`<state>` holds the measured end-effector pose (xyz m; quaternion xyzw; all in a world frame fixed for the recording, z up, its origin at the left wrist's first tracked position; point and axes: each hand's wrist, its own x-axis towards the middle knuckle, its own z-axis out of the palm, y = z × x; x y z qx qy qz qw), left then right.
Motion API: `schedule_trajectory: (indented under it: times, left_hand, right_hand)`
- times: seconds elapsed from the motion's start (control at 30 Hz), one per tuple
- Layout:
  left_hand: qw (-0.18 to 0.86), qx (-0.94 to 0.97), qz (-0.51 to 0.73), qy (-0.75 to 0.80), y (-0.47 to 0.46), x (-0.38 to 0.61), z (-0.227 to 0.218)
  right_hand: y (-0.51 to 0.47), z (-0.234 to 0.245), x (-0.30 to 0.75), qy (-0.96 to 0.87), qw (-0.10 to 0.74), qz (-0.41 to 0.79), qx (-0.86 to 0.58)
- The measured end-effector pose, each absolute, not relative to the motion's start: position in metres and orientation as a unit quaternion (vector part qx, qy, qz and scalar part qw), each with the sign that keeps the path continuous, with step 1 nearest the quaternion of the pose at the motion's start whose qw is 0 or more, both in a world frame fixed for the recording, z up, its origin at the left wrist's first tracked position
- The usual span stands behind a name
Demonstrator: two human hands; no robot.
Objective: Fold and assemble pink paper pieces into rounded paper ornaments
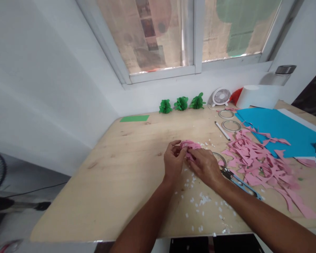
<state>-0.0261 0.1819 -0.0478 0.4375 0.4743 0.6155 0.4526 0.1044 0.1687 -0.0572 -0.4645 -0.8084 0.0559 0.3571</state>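
Both my hands close around a pink paper flower [191,143] just above the wooden table. On its left side, my left hand [173,156] grips it between thumb and fingers. From the right, my right hand [205,165] pinches its folded layers, with the fingertips partly hidden in the paper. Beside my right wrist lie blue-handled scissors [243,185] and a roll of tape [219,160]. Small white paper bits [204,199] are scattered below and around my hands.
Pink paper scraps [260,158] heap at the right, partly over blue sheets [287,130]. A white marker [222,131] and tape rings [231,125] lie nearby. Green paper figures [181,103], a small fan [221,96] and a green strip [134,118] stand or lie along the back.
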Motion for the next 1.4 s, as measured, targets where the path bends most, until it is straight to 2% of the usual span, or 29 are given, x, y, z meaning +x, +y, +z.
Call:
schedule_trajectory:
  times: [0.27,0.5,0.6,0.67,0.77,0.83,1.03,1.4]
  left_hand:
    - [0.411,0.428,0.639,0.489,0.181,-0.026,-0.048]
    - [0.429,0.361,0.677,0.477,0.188,-0.032,-0.047]
    - [0.445,0.349,0.688,0.455,0.189,-0.032,-0.045]
    - [0.459,0.344,0.693,0.437,0.188,-0.032,-0.045]
    - [0.477,0.339,0.697,0.413,0.187,-0.031,-0.044]
    - [0.486,0.34,0.696,0.405,0.186,-0.031,-0.043]
    - [0.501,0.331,0.702,0.383,0.184,-0.029,-0.04]
    - [0.447,0.327,0.717,0.422,0.186,-0.027,-0.043]
  right_hand:
    - [0.166,-0.054,0.103,-0.813,0.355,0.025,-0.461]
    - [0.167,-0.052,0.106,-0.759,0.44,0.069,-0.474]
    - [0.172,-0.054,0.108,-0.688,0.502,0.142,-0.504]
    - [0.175,-0.056,0.108,-0.63,0.525,0.233,-0.523]
    - [0.178,-0.058,0.106,-0.564,0.52,0.396,-0.504]
    - [0.178,-0.057,0.105,-0.546,0.515,0.456,-0.478]
    - [0.175,-0.05,0.103,-0.549,0.518,0.406,-0.515]
    - [0.174,-0.049,0.103,-0.53,0.488,0.458,-0.522]
